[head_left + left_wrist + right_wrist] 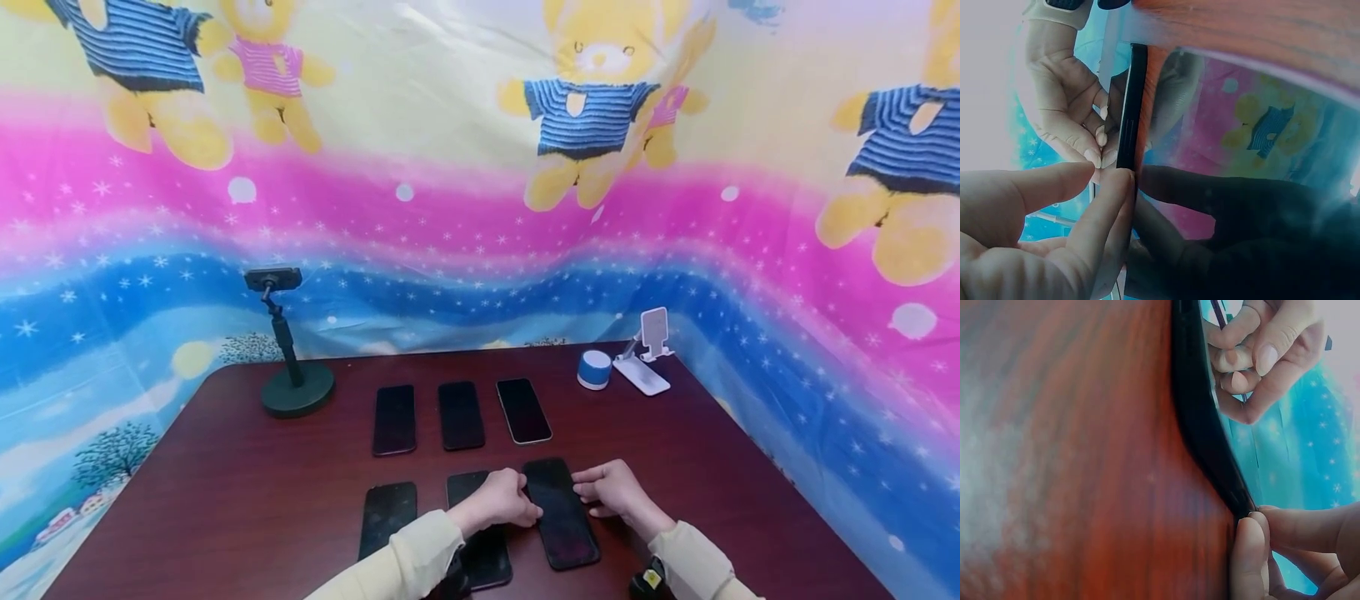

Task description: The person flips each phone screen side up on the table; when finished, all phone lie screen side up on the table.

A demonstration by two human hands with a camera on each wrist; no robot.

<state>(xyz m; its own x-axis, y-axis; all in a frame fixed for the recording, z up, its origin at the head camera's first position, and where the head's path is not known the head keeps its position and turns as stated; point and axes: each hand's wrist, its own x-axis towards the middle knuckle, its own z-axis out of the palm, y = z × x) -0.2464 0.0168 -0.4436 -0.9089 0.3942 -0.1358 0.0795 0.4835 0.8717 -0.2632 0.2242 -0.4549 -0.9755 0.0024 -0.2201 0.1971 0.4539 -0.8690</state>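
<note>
A black smartphone point(561, 512) lies at a slight slant at the front of the table, between my two hands. My left hand point(501, 500) holds its left long edge, reaching over another dark phone point(483, 554). On the opposite edge, my right hand point(611, 490) grips the phone near its upper part. In the left wrist view the phone's thin side point(1132, 106) shows small buttons, with my left fingertips point(1121, 178) against it. The right wrist view has my right thumb and fingers point(1250, 534) pinching the phone's rim.
Three phones form a back row: a left one point(394, 420), a middle one point(461, 415) and a light-rimmed one point(524, 411). Another phone point(387, 518) lies front left. A dark stand point(297, 388), a blue-and-white cylinder point(594, 370) and a white phone holder point(642, 375) stand behind.
</note>
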